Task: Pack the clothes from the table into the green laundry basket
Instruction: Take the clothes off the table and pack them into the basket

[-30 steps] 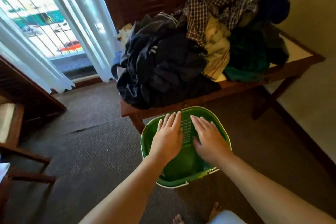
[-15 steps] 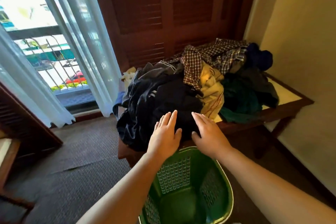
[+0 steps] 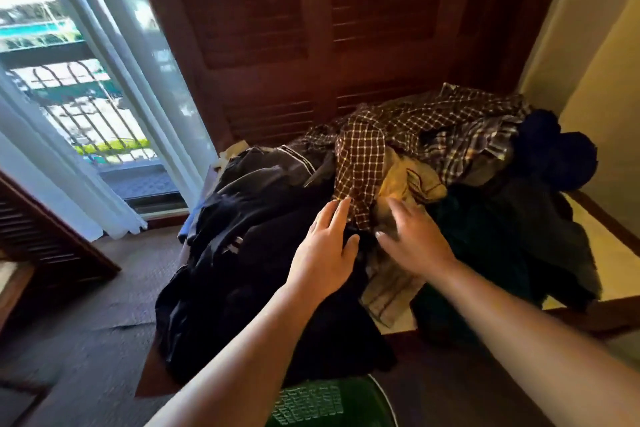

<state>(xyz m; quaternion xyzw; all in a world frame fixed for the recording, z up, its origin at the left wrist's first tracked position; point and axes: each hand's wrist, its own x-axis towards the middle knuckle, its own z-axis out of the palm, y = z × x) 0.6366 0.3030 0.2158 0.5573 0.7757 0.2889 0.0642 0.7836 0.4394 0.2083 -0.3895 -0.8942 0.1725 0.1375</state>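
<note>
Reaching: both hands have left the green laundry basket and now stretch over the heap of clothes on the table.
Shift: a second ago the hands lay flat over the basket's mouth. Half a second ago they were at the front edge of the heap. Now they are over its middle.
View: the head has lifted, so the basket shows only as a strip of green lattice wall at the bottom edge.
Left hand: fingers straight and close together, thumb out, grasping nothing. The fingertips are at the hanging hem of the brown checked shirt; whether they touch it cannot be told.
Right hand: fingers loosely spread and blurred by motion, holding nothing. It is over the yellow garment, just beside the checked shirt; contact is unclear.
Clothes: all are on the table. A dark navy garment drapes over the front left edge, a dark green garment lies to the right, and a dark blue bundle sits at the back right.
Basket: it stands on the floor in front of the table, under the forearms, and was empty in the earlier views.
Meaning: the basket looks set in place and packing has not begun. The first grab seems about to come, probably the checked shirt or the yellow piece.
Watch: the garments overlap and look tangled, so pulling one may drag its neighbours off the front edge.
</note>
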